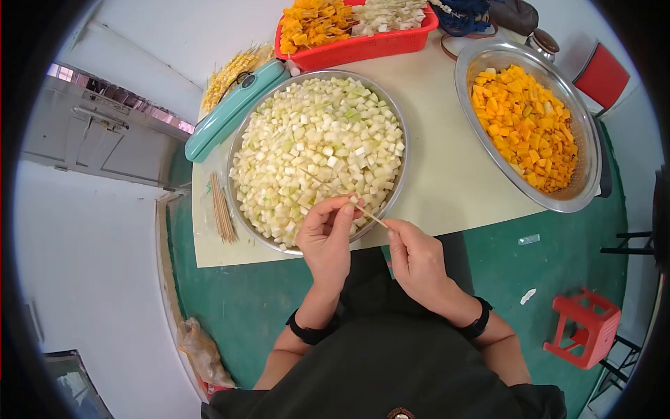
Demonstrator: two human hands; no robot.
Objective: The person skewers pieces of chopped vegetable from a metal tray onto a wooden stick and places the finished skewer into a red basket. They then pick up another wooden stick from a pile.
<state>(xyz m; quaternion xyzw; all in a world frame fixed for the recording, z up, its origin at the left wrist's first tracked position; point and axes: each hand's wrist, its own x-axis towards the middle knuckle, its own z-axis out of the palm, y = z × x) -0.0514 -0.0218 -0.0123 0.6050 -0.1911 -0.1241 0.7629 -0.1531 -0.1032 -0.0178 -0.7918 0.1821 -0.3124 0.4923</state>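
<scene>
Between the thumb and fingertips of my left hand (329, 237) is a small pale-green vegetable cube (354, 200). My right hand (417, 260) pinches a thin wooden skewer (372, 216), whose far end meets that cube. Both hands are over the near rim of a wide metal bowl (401, 183), heaped with pale vegetable cubes (317, 140). Another thin stick (315, 177) lies across the cubes, just beyond my left fingers. To the left of the bowl, a bundle of bare skewers (222, 209) rests on clear plastic.
A metal basin (466, 105) of orange cubes (523, 129) stands at the right. Behind the bowl, a red basket (363, 50) holds loaded skewers. A teal appliance (234, 112) lies along the bowl's left side. On the green floor is a red stool (586, 328).
</scene>
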